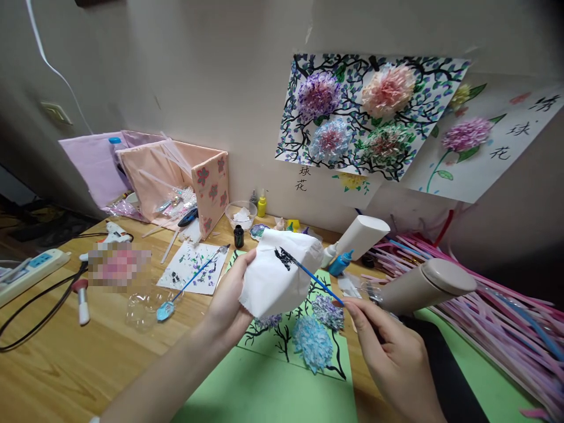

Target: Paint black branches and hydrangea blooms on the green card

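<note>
My left hand point(229, 299) is closed on a crumpled white tissue point(277, 273) held up over the table; the tissue carries a black paint smear. My right hand point(388, 352) pinches a thin blue paintbrush point(315, 279) whose tip touches the black smear on the tissue. Under both hands lies a green sheet point(264, 388) with black painted branches and tissue-paper flowers point(312, 341) in blue and purple.
A hair dryer point(423, 285) and white glue bottle point(359, 238) lie right. Pink straws point(493, 311) pile at far right. A paint-spotted paper with another brush point(194, 267), black paint jar point(238, 236), pink boxes point(176, 176), glue gun point(112, 233) and power strip point(30, 267) sit left. Flower artworks point(365, 114) hang on the wall.
</note>
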{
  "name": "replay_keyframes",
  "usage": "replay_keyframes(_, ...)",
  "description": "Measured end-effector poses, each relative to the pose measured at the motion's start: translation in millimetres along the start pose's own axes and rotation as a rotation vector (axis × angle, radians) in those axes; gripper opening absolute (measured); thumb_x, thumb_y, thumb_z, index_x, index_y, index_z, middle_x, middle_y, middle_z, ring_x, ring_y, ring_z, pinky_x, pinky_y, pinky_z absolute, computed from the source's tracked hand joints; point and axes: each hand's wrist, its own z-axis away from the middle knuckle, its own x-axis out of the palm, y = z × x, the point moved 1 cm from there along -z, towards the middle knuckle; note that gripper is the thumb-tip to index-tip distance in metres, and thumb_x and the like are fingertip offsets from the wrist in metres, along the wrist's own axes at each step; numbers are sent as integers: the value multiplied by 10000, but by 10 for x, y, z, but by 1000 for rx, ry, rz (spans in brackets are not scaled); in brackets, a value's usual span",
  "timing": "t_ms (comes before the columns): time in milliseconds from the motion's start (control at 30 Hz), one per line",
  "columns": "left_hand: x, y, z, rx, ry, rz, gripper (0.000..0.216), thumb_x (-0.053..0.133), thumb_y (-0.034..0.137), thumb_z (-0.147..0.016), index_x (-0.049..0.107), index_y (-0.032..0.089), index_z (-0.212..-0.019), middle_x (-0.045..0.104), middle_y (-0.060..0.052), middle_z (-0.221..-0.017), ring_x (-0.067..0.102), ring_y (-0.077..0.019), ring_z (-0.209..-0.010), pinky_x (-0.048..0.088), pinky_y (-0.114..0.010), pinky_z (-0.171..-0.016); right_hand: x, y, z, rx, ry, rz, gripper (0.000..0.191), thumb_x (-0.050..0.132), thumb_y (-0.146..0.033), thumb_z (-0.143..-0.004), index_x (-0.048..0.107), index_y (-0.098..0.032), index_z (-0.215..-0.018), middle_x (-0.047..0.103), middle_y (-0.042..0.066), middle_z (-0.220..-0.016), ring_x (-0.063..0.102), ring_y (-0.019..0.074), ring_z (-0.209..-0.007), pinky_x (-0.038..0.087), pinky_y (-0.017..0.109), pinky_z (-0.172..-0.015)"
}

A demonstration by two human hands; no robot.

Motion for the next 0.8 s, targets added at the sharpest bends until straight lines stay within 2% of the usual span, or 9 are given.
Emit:
replay_keyframes(200,0,-1,-1,-12,-13,-4,294,413,199,-887,585,74,-1089,712,-82,-868,678,-169,-772,517,-259,-820,-42,44,-19,31,30,37,189,515,-303,-863,668,-195,-833,675,18,-688,647,162,-615,513,215,-567)
replay_keyframes(433,7,8,-11,-8,-11,12,289,415,175,-873,583,78,-1087,713,-71,-840,679,-164,-738,526,-251,-785,-94,54,-48,114,-7,13,178,506,-314,-874,636,-205,-821,621,-21,-602,535,101,-449,447,195,-481)
replay_keyframes(700,48,47,20,-8,-7,24,285,396,177,-881,600,69,-1049,714,-85,-825,680,-176,-765,522,-266,-802,-128,145,-46,118,45,32,92,573,-304,-832,628,-231,-835,661,-6,-773,612,129,-692,466,193,-651)
replay_keyframes(800,46,59,17,13,-2,25,287,402,176,-878,601,67,-1054,715,-88,-833,680,-177,-767,517,-268,-811,-148,164,-26,147,48,-12,88,592,-304,-820,627,-228,-847,660,-1,-779,614,130,-694,466,198,-649)
